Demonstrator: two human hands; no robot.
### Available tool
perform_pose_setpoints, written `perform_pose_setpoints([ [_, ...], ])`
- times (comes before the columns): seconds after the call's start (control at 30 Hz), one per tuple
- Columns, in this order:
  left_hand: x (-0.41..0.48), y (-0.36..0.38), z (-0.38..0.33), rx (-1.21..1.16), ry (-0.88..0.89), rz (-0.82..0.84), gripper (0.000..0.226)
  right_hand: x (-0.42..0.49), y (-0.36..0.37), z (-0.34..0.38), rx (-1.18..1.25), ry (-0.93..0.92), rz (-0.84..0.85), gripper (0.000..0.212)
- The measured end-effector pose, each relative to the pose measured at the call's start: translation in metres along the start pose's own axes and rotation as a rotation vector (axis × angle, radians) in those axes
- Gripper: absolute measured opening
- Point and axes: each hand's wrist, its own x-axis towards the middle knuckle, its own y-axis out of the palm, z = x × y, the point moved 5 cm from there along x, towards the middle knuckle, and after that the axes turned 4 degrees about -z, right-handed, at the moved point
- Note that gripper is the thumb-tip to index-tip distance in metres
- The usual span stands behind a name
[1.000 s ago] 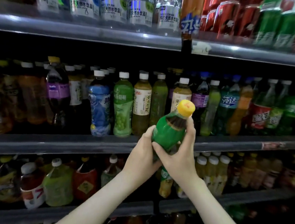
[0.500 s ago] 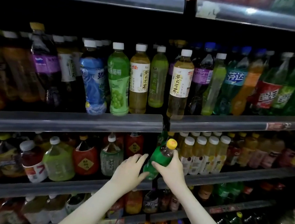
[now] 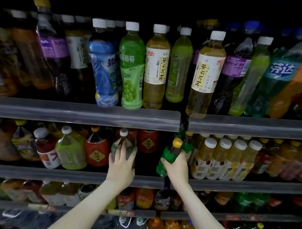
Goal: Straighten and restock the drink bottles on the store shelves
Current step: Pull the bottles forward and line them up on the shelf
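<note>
- The right grip (image 3: 175, 167) is closed round the green yellow-capped bottle (image 3: 166, 156). The bottle leans cap up-right and base down-left at the front of the middle shelf (image 3: 69, 175).
- A dark gap (image 3: 147, 161) lies just left of that bottle, between the red-labelled bottle (image 3: 148, 143) and the pale juice bottles (image 3: 220, 159). The right grip is the nearer one.
- The left grip (image 3: 122, 164) rests straight-fingered against a white-capped clear bottle (image 3: 124, 143) and clasps nothing.
- Half a second earlier the left grip sat right beside the green bottle. Now it is apart, across the gap.
</note>
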Motion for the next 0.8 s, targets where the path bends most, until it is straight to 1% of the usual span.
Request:
perform_pose_setpoints([
  [0.07, 0.005, -0.002, 0.002, -0.027, -0.014, -0.058, 0.09, 0.009, 0.003, 0.004, -0.084, -0.019, -0.029, 0.059],
  [0.1, 0.008, 0.0, 0.003, -0.041, -0.031, -0.071, 0.087, 0.012, 0.004, 0.005, -0.13, -0.025, -0.049, 0.064],
  [0.2, 0.01, 0.007, 0.009, -0.078, -0.091, -0.043, 0.078, 0.013, 0.005, 0.009, -0.244, -0.076, -0.157, 0.081],
  [0.27, 0.01, 0.017, 0.014, -0.076, -0.102, 0.009, 0.079, 0.012, 0.005, 0.011, -0.334, -0.136, -0.219, 0.085],
  [0.33, 0.01, 0.021, 0.017, -0.084, -0.082, 0.009, 0.083, 0.011, 0.007, 0.011, -0.412, -0.167, -0.244, 0.086],
  [0.43, 0.009, 0.022, 0.02, -0.081, -0.057, 0.015, 0.082, 0.008, 0.013, 0.007, -0.483, -0.185, -0.252, 0.089],
  [0.5, 0.009, 0.019, 0.021, -0.109, -0.029, -0.01, 0.083, 0.005, 0.017, 0.005, -0.497, -0.194, -0.251, 0.09],
  [0.6, 0.01, 0.02, 0.027, -0.142, -0.008, -0.046, 0.09, -0.001, 0.018, 0.005, -0.485, -0.227, -0.27, 0.092],
  [0.7, 0.012, 0.017, 0.034, -0.181, -0.01, -0.042, 0.089, -0.013, 0.024, 0.01, -0.466, -0.32, -0.27, 0.087],
  [0.8, 0.011, 0.017, 0.039, -0.181, 0.008, -0.011, 0.083, -0.03, 0.043, 0.018, -0.461, -0.446, -0.186, 0.082],
])
